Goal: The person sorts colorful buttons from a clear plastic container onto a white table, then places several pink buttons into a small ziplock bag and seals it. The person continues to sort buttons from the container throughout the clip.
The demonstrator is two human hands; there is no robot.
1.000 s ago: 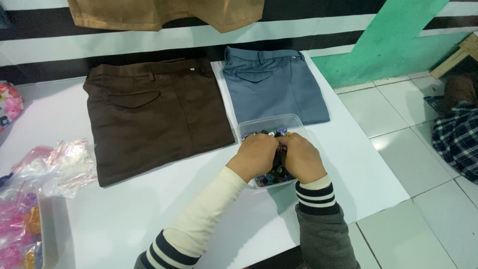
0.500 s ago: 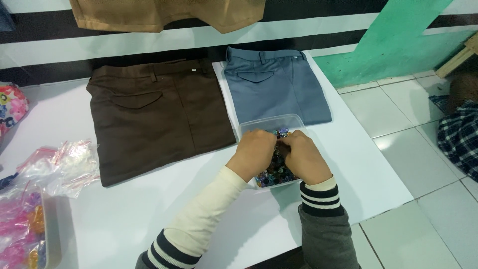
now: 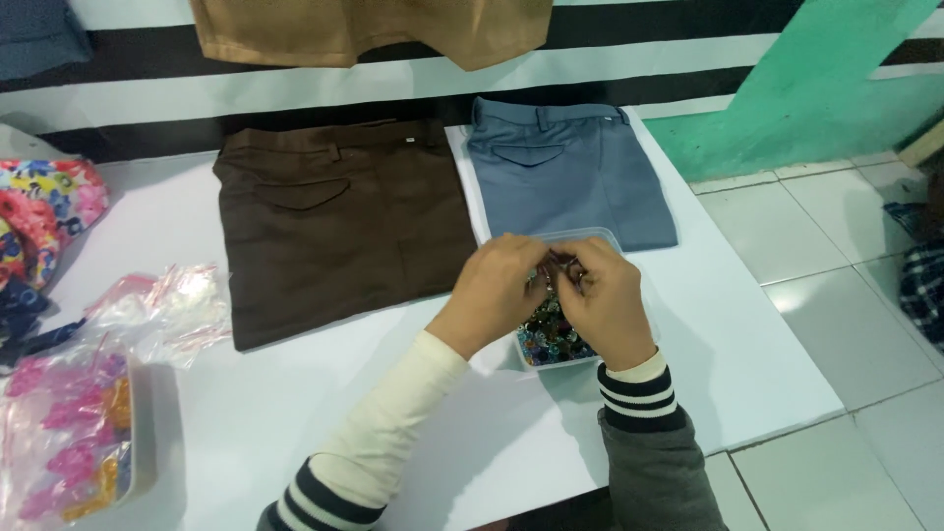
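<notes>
Here both hands [image 3: 556,285] meet over a clear tub [image 3: 551,346].

We see a white table [image 3: 246,433] next to a white tiled floor [image 3: 836,295]. On it: brown folded trousers [image 3: 339,221], grey-blue folded trousers [image 3: 570,177] just beside them, a clear container [image 3: 590,239] of small coloured bits at the front edge of those, crumpled clear plastic bags [image 3: 167,310] at left, and a tray [image 3: 84,442] of pink and orange pieces at far left.
</notes>
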